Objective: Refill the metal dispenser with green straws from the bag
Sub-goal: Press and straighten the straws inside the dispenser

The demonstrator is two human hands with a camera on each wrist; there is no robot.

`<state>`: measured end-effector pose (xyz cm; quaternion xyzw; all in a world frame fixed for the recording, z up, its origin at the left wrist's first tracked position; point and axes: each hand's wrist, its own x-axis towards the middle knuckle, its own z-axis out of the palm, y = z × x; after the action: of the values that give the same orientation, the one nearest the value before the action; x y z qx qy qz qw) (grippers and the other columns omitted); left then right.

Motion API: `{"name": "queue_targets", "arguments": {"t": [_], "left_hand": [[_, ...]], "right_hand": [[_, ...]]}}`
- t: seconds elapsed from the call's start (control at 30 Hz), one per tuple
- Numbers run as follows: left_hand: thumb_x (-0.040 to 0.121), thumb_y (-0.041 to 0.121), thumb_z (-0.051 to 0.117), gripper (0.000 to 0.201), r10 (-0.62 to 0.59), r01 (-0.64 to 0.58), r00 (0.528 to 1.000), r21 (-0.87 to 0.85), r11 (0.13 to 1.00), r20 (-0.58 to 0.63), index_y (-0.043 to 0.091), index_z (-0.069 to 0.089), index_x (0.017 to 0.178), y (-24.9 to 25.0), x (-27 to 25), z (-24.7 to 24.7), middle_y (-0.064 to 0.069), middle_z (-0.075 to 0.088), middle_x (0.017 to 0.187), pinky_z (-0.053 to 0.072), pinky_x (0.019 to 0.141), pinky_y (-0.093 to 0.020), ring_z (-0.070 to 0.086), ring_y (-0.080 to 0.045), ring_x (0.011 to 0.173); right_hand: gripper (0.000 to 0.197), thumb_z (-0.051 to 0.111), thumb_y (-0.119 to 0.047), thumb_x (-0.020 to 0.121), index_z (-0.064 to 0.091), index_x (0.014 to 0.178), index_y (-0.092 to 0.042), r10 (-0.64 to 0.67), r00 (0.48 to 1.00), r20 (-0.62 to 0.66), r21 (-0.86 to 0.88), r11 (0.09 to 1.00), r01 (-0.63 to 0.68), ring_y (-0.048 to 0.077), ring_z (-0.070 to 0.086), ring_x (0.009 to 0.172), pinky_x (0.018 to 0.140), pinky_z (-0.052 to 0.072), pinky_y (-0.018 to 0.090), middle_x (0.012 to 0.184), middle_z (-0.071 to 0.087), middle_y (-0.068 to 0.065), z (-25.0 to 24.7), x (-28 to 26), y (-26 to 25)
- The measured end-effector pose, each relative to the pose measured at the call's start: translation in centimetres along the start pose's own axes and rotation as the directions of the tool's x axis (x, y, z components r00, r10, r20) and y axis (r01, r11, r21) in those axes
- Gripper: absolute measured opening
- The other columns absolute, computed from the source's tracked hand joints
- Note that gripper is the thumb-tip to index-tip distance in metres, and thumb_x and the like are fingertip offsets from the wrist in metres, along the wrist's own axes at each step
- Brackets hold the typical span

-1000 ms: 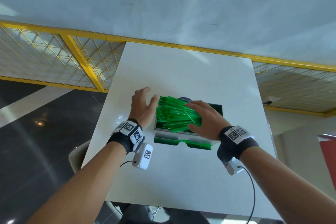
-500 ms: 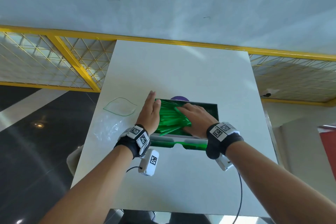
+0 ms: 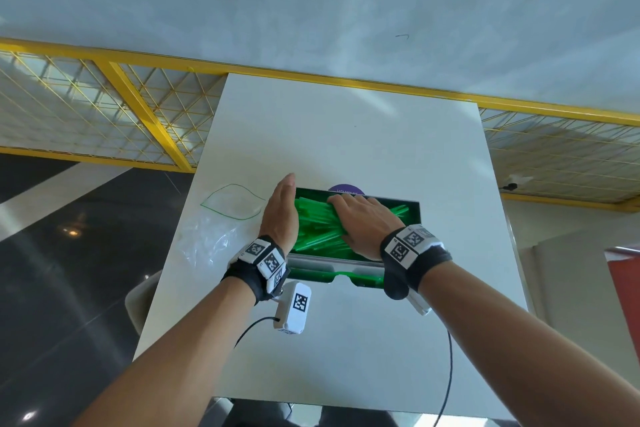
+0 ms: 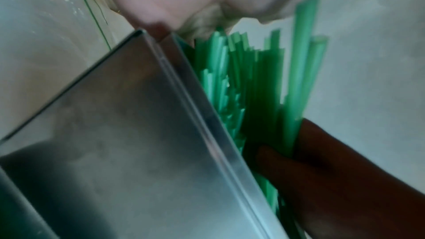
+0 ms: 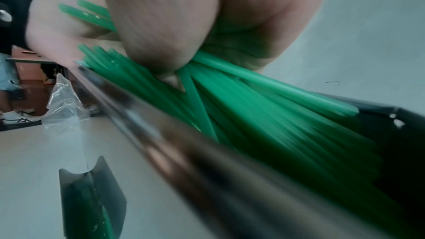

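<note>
Right hand (image 3: 360,222) presses flat on green straws (image 3: 313,236) in the metal dispenser (image 3: 414,215); left hand (image 3: 280,211), fingers straight together, stands against their left ends.

A rectangular, open-topped shiny metal dispenser (image 3: 356,262) stands mid-table, nearer the front edge, holding a criss-crossed heap of thin green plastic straws (image 3: 318,232). A crumpled clear plastic bag (image 3: 214,236) lies flat by the left edge.

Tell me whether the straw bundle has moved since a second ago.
Yes. The green straws have sunk from above the metal dispenser's rim down inside it.
</note>
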<state>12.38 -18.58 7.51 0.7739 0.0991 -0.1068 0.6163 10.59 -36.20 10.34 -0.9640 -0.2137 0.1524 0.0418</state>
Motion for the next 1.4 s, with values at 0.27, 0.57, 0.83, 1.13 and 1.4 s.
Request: {"name": "queue_targets", "arguments": {"t": [0.27,0.57,0.83,1.13,1.4], "left_hand": [[0.105,0.045,0.021,0.058,0.062,-0.075,0.995,0.189,0.979,0.073,0.019,0.023,0.157,-1.0,-0.1,1.0,0.003,0.022,0.165,0.016,0.123,-0.030,0.021,-0.009,0.150],[0.099,0.056,0.021,0.066,0.077,-0.089,0.993,0.141,0.986,0.089,0.023,0.027,0.156,-0.3,0.3,1.0,0.004,0.028,0.163,0.020,0.120,-0.029,0.028,-0.010,0.148],[0.099,0.055,0.026,0.065,0.019,-0.028,0.997,0.113,0.993,0.075,0.025,0.027,0.156,0.3,0.2,-0.3,0.004,0.029,0.163,0.021,0.122,-0.037,0.028,-0.011,0.148],[0.104,0.047,0.029,0.058,0.019,-0.032,0.996,0.143,0.989,0.092,0.021,0.026,0.156,0.9,0.2,0.3,0.000,0.029,0.163,0.022,0.112,-0.025,0.032,-0.014,0.146],[0.092,0.059,0.027,0.073,0.015,-0.029,0.996,0.154,0.988,0.086,0.024,0.026,0.155,0.3,0.4,0.6,-0.002,0.033,0.161,0.027,0.119,-0.042,0.033,-0.017,0.146]], "right_hand": [[0.085,0.072,-0.035,0.084,0.025,0.154,-0.023,0.100,0.993,0.064,0.202,0.973,-0.111,0.024,0.045,0.137,0.103,0.042,0.039,0.155,0.041,0.001,-0.7,-0.2,0.8],[0.077,0.062,-0.044,0.093,0.026,0.156,-0.018,0.121,0.983,0.140,0.322,0.933,-0.161,0.022,0.034,0.145,0.116,0.028,0.035,0.160,0.035,0.003,0.1,-0.7,2.5],[0.072,0.068,-0.035,0.092,0.032,0.153,-0.021,0.050,0.996,0.080,0.393,0.916,-0.078,0.022,0.038,0.142,0.114,0.027,0.031,0.155,0.042,0.001,-0.1,1.2,1.1],[0.053,0.060,-0.042,0.093,0.051,0.144,-0.030,0.110,0.991,-0.070,0.449,0.891,-0.067,0.014,0.045,0.137,0.116,0.030,0.032,0.146,0.054,-0.008,-0.2,-1.0,2.4],[0.040,0.073,-0.038,0.085,0.061,0.122,-0.027,0.177,0.970,-0.169,0.497,0.865,-0.072,0.013,0.057,0.121,0.106,0.041,0.029,0.129,0.064,-0.009,0.6,-1.9,2.9]]}}
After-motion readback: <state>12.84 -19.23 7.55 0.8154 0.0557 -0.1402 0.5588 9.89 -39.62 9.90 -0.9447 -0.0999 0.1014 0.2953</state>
